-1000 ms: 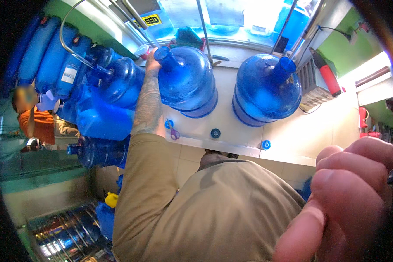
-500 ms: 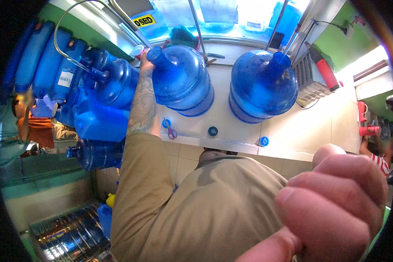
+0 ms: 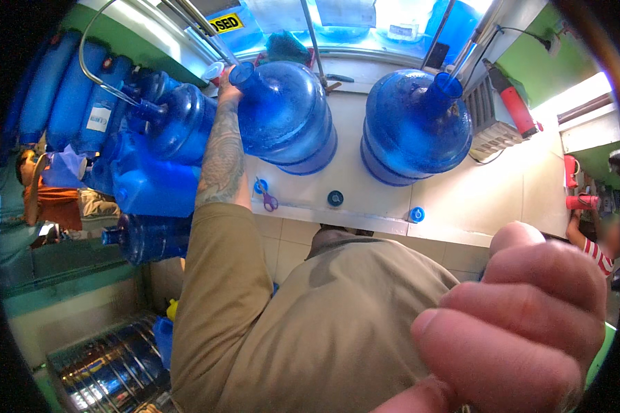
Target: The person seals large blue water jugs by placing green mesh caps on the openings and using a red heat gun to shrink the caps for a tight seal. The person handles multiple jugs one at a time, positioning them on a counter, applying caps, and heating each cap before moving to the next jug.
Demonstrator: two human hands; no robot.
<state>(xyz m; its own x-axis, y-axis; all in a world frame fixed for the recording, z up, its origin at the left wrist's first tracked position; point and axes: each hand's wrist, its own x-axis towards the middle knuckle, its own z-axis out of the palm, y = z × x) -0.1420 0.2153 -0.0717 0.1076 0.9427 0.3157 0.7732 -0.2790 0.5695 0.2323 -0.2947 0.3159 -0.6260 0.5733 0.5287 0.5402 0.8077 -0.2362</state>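
Observation:
My left hand (image 3: 229,92) reaches to the far side of the counter, beside the neck of a large blue water jug (image 3: 282,110). The jug's neck hides most of its fingers, so its grip cannot be made out. Right by that hand is a small round white-and-red thing (image 3: 214,71). Close in front of me at lower right, my right hand (image 3: 517,316) is closed with the fingers curled; whatever it may hold is hidden. A second blue water jug (image 3: 417,127) stands upright on the counter (image 3: 365,199) to the right, its open neck under a metal pipe.
Purple-handled scissors (image 3: 269,201), a dark cap (image 3: 335,198) and a blue cap (image 3: 417,214) lie near the counter's front edge. A red heat gun (image 3: 513,103) is at right. More blue jugs (image 3: 179,124) crowd the left. Other people (image 3: 58,203) appear at both sides.
The counter and jugs sit slightly higher in the picture. My right hand has shifted a little to the left, still closed. My left hand stays by the jug's neck.

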